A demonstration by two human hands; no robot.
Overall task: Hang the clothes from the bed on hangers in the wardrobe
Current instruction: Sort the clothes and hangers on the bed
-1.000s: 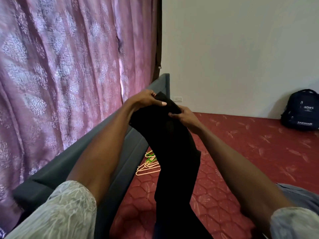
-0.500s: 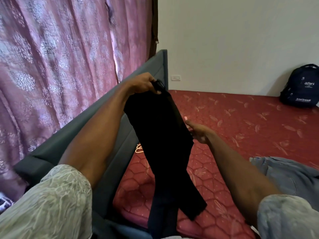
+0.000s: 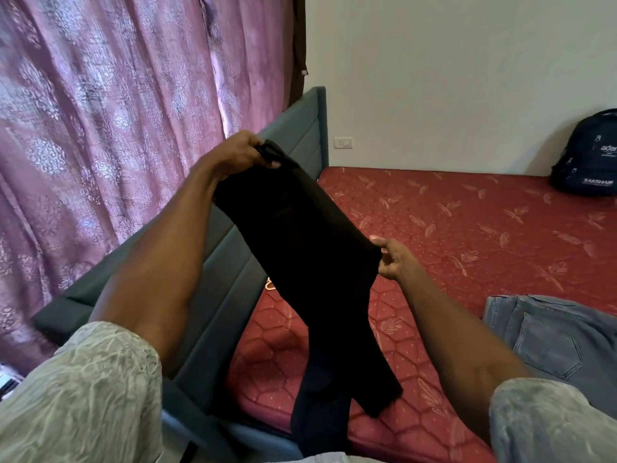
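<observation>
- Your left hand (image 3: 238, 153) is raised above the grey-blue padded headboard (image 3: 300, 128), fingers curled tight round the top end of a long black fabric garment (image 3: 300, 245).
- Your right hand (image 3: 392, 259) sits lower and further right, thumb and fingers pinching the garment's right edge and pulling it taut between your two hands.
- The black garment runs on a slant from upper left to lower right, held in the air over the red patterned mattress (image 3: 467, 228); its lower part hangs down past the near edge of the bed, with one flap folded across the front.
- A pair of faded blue denim jeans (image 3: 561, 335) lies flat on the mattress just to the right of your right forearm, back pocket facing up.
- A sliver of a pale plastic hanger (image 3: 269, 285) peeks out beside the garment's left edge, next to the headboard.
- A dark navy backpack (image 3: 591, 155) rests against the white wall at the far right of the bed.
- Pink patterned curtains (image 3: 117, 111) hang behind the headboard on your left.
</observation>
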